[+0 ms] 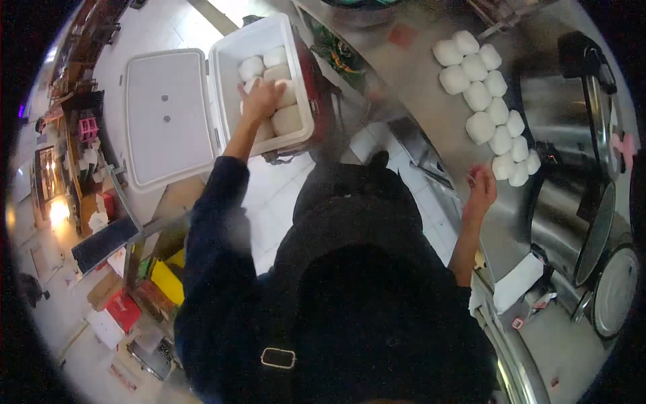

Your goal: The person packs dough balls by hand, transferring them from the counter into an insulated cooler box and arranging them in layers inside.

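Note:
My left hand [261, 101] reaches down into a white-lined cooler box [303, 81]. Its thumb and fingers are around a white bun [250, 85] among several others packed in the box. Over the metal counter at the right is my right hand [480, 192], with its fingers curled together and the fingertips slightly blurred. Whether anything small is between them cannot be made out. Just beyond that hand, apart from it, several white buns [479, 126] lie in a staggered group on the counter.
The cooler's lid [166, 118] hangs open to the left. Large steel pots [562, 124] stand along the right, with a round lid [616, 291] below them. A white box [518, 283] sits on the counter. Shelves with boxes and a yellow item [167, 281] are at left.

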`<state>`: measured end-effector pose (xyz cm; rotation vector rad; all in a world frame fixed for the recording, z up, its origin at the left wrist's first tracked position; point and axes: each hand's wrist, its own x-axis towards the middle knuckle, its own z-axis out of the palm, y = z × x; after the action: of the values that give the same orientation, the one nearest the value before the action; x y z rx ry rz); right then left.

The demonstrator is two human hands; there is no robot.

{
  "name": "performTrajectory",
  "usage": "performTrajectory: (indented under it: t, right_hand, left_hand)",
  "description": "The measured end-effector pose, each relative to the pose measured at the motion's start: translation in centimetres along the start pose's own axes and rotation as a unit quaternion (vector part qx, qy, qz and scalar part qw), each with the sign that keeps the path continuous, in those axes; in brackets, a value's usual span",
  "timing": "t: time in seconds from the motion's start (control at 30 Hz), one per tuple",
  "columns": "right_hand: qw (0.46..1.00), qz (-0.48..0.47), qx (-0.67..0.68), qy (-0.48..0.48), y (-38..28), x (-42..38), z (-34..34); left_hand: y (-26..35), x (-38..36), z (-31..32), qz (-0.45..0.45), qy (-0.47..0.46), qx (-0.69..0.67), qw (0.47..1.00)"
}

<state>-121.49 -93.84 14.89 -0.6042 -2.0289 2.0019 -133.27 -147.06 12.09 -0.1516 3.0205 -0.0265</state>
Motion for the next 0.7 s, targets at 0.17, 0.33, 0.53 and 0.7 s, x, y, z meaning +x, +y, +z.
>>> performTrajectory:
  t: [0.17, 0.33, 0.53, 0.7]
  right_hand:
    - [0.996, -0.035, -0.002, 0.080, -0.3, -2.1, -1.8]
    - [0.956, -0.080, -0.165, 0.227, 0.9, 2.1, -6.7]
    - [0.903, -0.115, -0.357, 0.211, 3.9, 7.0, -6.2]
    - [0.890, -0.144, -0.397, 0.173, 7.4, 9.5, -6.4]
  left_hand:
    - [-0.2, 0.2, -2.4, 0.049, -0.165, 0.096, 0.980]
    - [-6.2, 3.9, 5.8, 0.026, 0.049, -0.046, 0.997]
    - [4.1, 0.4, -5.2, 0.062, 0.297, -0.439, 0.846]
    - [17.5, -3.8, -10.7, 0.142, 0.139, -0.516, 0.833]
